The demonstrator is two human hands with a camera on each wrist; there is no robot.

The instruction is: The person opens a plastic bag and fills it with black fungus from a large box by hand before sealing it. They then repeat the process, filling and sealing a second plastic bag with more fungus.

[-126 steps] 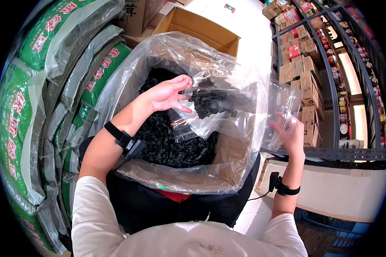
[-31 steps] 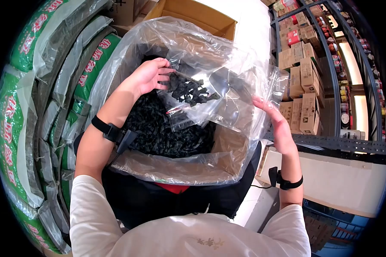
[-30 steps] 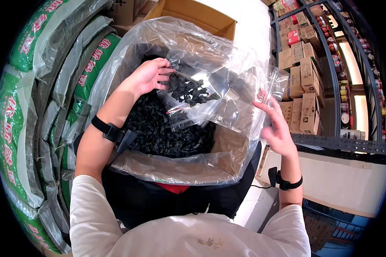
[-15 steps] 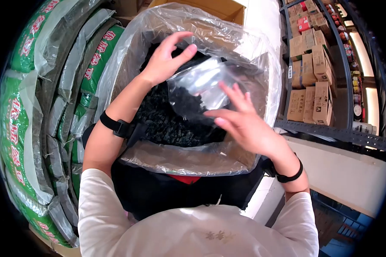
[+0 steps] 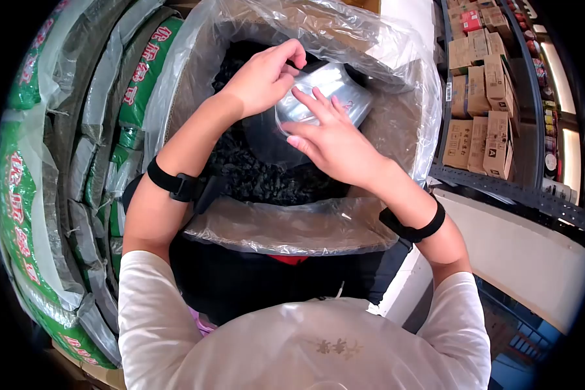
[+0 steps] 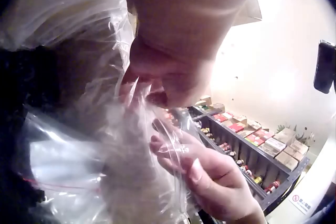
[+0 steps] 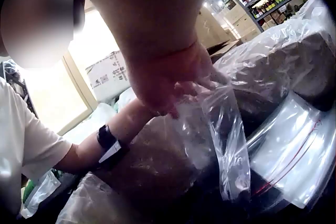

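In the head view, a clear plastic bag (image 5: 331, 84) hangs over dark dried pieces (image 5: 260, 175) in a lined carton. My left hand (image 5: 260, 81) is at the bag's upper left, thumb and curled fingers pinching its edge. Below and right of it, my right hand (image 5: 341, 143) has its thumb and fingers on the same edge. The left wrist view shows my right hand (image 6: 215, 179) gripping the clear film (image 6: 131, 145), close to my left hand (image 6: 163, 71). A red line crosses a clear bag (image 7: 294, 155) in the right wrist view.
The carton's crumpled liner (image 5: 292, 237) covers its near rim. Green printed sacks (image 5: 26, 208) are stacked on the left. Shelving on the right holds brown boxes (image 5: 471, 143) and jars. A black strap is on each forearm.
My right hand has moved left from the carton's right side to the bag's edge near my left hand. My left fingers have curled in, and the bag has moved up in the head view.
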